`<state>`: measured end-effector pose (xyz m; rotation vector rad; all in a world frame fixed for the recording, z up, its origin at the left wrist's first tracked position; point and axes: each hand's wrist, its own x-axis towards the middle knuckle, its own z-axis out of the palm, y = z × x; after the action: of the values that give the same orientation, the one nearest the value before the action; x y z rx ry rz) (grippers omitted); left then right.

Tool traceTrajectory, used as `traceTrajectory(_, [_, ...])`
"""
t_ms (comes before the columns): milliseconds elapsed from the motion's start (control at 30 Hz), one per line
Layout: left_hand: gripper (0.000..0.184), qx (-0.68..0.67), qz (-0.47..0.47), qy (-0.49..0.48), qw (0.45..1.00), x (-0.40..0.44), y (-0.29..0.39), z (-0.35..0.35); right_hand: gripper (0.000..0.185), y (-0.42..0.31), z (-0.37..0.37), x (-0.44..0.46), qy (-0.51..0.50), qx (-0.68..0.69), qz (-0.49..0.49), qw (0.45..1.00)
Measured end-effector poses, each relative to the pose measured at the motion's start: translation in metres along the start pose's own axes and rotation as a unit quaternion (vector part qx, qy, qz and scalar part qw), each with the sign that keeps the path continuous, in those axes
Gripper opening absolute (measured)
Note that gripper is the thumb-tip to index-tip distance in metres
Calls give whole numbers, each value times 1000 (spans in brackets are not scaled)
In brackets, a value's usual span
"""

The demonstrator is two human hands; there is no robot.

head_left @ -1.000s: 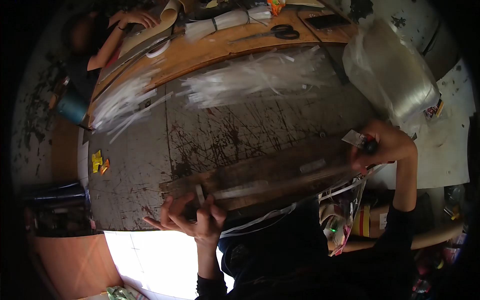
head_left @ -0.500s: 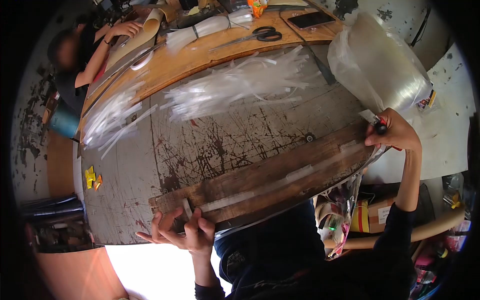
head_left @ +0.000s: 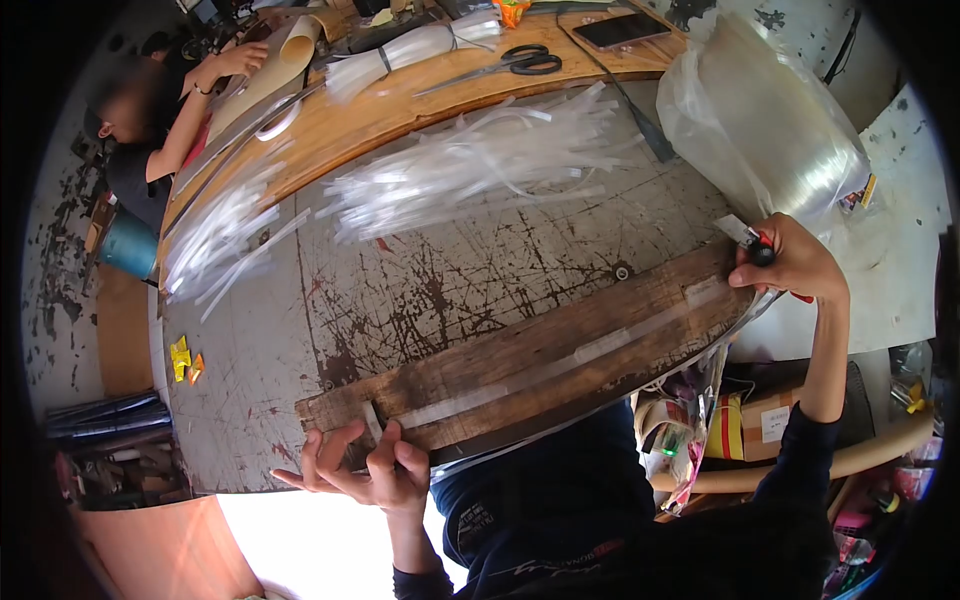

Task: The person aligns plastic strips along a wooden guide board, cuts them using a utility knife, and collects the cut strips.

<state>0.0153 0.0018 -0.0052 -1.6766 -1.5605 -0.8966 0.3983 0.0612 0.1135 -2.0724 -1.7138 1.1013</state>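
- Wooden board point(head_left: 530, 350) is lying across my scratched table point(head_left: 480, 250)
- My right hand point(head_left: 795, 265) is gripping a cutter point(head_left: 762, 252), my half-open left hand point(head_left: 385, 482) touching the board
- Plastic bag point(head_left: 740, 110) is sitting far right

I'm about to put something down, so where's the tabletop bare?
Widest: the scratched middle of the tabletop, between the strips and the board. A smaller patch lies between the packets and the board's left end. It's crowded under the strips and along the board, with your left hand and right hand at its ends.
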Motion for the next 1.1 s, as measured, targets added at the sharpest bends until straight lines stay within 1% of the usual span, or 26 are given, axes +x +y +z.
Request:
traceTrajectory(133, [28, -4, 3, -4, 1000, -1, 0, 0, 19, -3, -1, 2, -9, 5, 16, 1000])
traceTrajectory(233, [27, -30, -13, -3, 999, -3, 0, 0, 19, -6, -2, 3, -20, 4, 24, 1000])
traceTrajectory(300, [26, -25, -8, -11, 1000, -3, -1, -1, 19, -7, -2, 4, -12, -39, 24, 999])
traceTrajectory(433, [25, -28, -10, -18, 999, -2, 0, -4, 19, -10, 0, 6, -12, -49, 46, 998])
traceTrajectory(500, [26, -24, -5, -21, 999, -2, 0, -4, 20, -12, -1, 7, -15, -93, 51, 994])
traceTrajectory(533, [26, -23, -5, -20, 1000, -1, 1, -5, 20, -12, -1, 8, -14, -93, 50, 994])
traceTrajectory(700, [26, 35, -29, -61, 997, 12, 19, -14, 21, -14, -3, 9, -26, -118, 36, 992])
traceTrajectory(767, [35, 34, -2, -121, 992, 18, 30, -19, 21, -14, -2, 9, -27, -116, 40, 992])
traceTrajectory(833, [44, 14, 82, -212, 974, 29, 49, -26, 21, -16, -3, 10, -28, -116, 42, 992])
traceTrajectory(900, [55, -74, 173, -306, 933, 40, 72, -28, 21, -18, -3, 10, -33, -113, 47, 992])
traceTrajectory(967, [67, -198, 178, -356, 896, 43, 98, -21, 21, -17, -3, 10, -33, -109, 46, 992])
traceTrajectory(1000, [67, -199, 177, -353, 897, 43, 108, -17, 22, -17, -3, 9, -31, -104, 47, 993])
traceTrajectory(1067, [69, -227, 234, -330, 886, 45, 126, -8, 22, -15, -2, 8, -30, -98, 40, 994])
traceTrajectory(1100, [69, -228, 234, -329, 886, 47, 134, -6, 23, -15, -2, 9, -30, -91, 33, 995])
